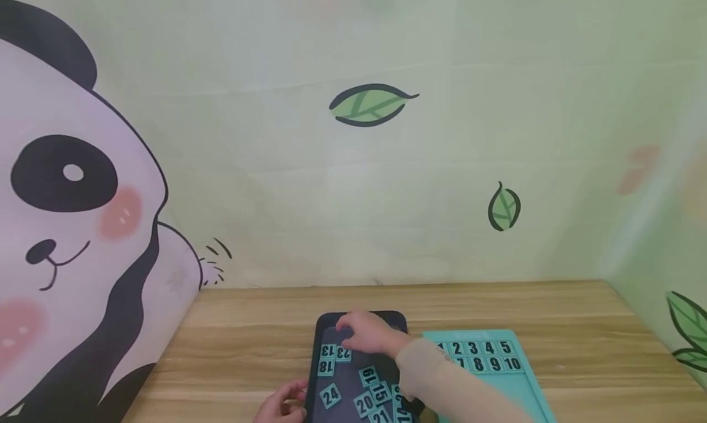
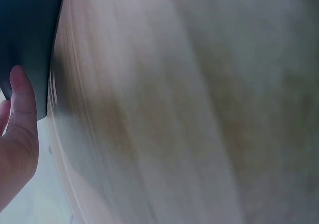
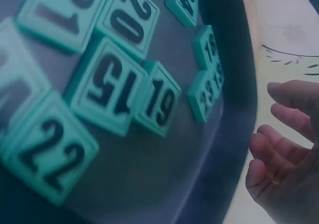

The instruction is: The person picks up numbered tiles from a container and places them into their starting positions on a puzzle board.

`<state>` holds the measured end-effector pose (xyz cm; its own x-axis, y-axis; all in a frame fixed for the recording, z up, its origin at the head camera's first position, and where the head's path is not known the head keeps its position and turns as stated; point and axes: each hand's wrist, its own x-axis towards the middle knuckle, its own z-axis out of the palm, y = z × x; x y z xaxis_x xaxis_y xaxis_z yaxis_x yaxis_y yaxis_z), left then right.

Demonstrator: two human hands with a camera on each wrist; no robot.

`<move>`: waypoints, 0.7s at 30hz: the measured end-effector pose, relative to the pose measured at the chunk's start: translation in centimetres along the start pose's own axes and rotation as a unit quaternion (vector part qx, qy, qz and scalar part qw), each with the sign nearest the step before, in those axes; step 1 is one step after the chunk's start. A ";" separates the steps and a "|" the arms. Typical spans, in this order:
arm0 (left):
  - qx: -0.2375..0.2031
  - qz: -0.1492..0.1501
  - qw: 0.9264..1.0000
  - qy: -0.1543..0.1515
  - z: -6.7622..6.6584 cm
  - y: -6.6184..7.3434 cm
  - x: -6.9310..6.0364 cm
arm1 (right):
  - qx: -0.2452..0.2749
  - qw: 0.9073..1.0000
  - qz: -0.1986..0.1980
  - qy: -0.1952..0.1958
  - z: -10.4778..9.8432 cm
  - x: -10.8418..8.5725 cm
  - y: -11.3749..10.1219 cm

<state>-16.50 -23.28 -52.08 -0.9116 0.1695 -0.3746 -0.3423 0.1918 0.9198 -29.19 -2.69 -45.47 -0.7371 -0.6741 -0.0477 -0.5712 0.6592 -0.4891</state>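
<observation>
A dark tray [image 1: 312,380] holds several turquoise number tiles, among them 24 [image 1: 330,396], 20 [image 1: 364,404] and 15 [image 3: 107,86]. My right hand [image 1: 371,332] hovers over the tray's far end, close to tiles 23 [image 1: 343,354] and 13 [image 1: 328,350]. Its fingers [image 3: 284,149] are loosely bent, with nothing seen between them. Beside the tray's left side is my left hand [image 1: 284,403]; its fingers reach the outer wall and none show over the rim. In the left wrist view, a straight digit [image 2: 22,92] lies against the tray's dark side [image 2: 37,50].
Right of the tray lies a turquoise board [image 1: 497,387] with tiles 1 to 10 in two rows, partly covered by my right sleeve [image 1: 442,374]. Both rest on a wooden table [image 1: 232,343]. A printed wall [image 1: 265,183] with a panda stands behind.
</observation>
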 end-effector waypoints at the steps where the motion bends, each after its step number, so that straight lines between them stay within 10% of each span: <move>1: -0.002 0.000 1.000 0.000 0.0 0.0 0.0 | 0.004 1.000 0.007 -0.004 0.4 0.2 -0.1; 21: -0.013 0.004 1.000 -0.007 0.0 0.1 -0.2 | 0.062 0.994 0.039 -0.075 4.5 1.4 0.2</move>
<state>-16.33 -23.35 -51.94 -0.9109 0.1854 -0.3686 -0.3410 0.1646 0.9255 -28.71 -5.06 -49.54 -0.7099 -0.6706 -0.2153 -0.4586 0.6721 -0.5813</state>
